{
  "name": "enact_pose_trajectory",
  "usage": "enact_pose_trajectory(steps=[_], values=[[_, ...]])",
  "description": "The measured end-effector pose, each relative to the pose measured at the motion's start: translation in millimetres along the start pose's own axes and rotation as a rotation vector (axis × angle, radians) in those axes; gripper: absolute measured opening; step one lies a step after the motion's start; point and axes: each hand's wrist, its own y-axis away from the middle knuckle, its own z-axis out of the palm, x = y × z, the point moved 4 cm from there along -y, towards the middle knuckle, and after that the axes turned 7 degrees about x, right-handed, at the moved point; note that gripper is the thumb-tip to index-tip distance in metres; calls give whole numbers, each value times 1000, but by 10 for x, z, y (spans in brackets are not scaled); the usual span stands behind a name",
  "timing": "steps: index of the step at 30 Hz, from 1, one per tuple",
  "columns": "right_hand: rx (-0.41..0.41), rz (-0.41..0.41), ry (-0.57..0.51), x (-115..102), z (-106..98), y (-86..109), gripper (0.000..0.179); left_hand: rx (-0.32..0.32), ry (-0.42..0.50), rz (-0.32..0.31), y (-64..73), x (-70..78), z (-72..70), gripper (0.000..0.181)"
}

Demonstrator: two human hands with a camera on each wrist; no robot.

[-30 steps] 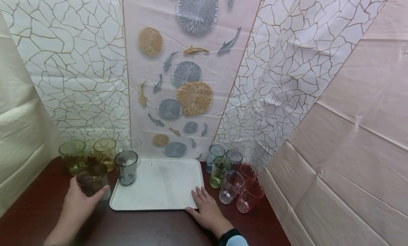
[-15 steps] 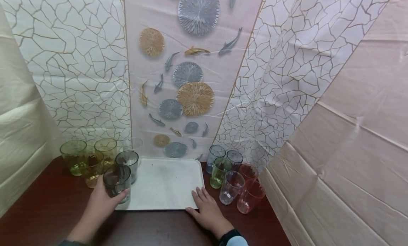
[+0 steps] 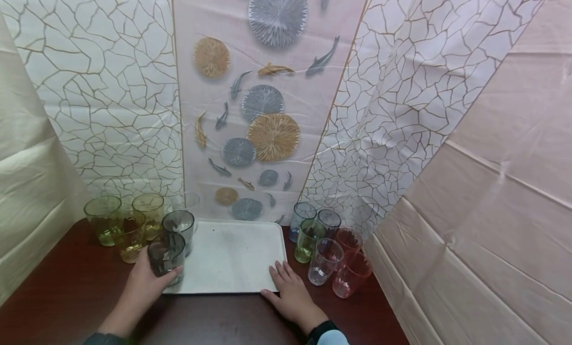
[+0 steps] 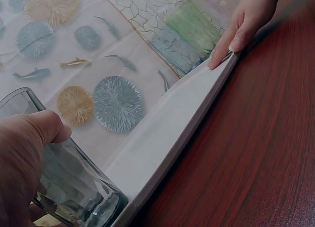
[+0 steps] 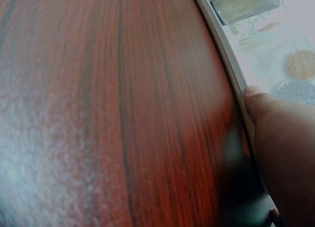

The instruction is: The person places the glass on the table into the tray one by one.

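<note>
My left hand [image 3: 140, 285] grips a smoky grey drinking glass [image 3: 169, 258], thumb on one side and fingers round the other. The glass stands upright over the front left corner of a white rectangular tray [image 3: 237, 258]. In the left wrist view its thick base [image 4: 106, 210] is right at the tray's edge. Just behind it, a second grey glass [image 3: 184, 221] stands at the tray's left side. My right hand [image 3: 291, 295] rests on the front right corner of the tray, fingers stretched over the rim. The right wrist view shows its thumb [image 5: 261, 101] against the tray edge.
Left of the tray stand a green glass [image 3: 104, 221] and amber glasses [image 3: 149, 213]. To its right are several glasses: blue [image 3: 301, 218], green [image 3: 308, 243], clear [image 3: 323, 263] and red [image 3: 351, 275]. A patterned cloth [image 3: 268, 186] hangs behind the dark red wooden table [image 3: 214, 320].
My left hand has carried the grey glass rightward from beside the amber glasses to the tray's front left corner, then stayed almost still. The right hand has kept its place.
</note>
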Motion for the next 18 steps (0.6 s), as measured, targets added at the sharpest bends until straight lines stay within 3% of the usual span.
enact_pose_trajectory(steps=[18], values=[[22, -16, 8, -3, -1, -4, 87, -31, -27, 19, -24, -66, 48, 103]])
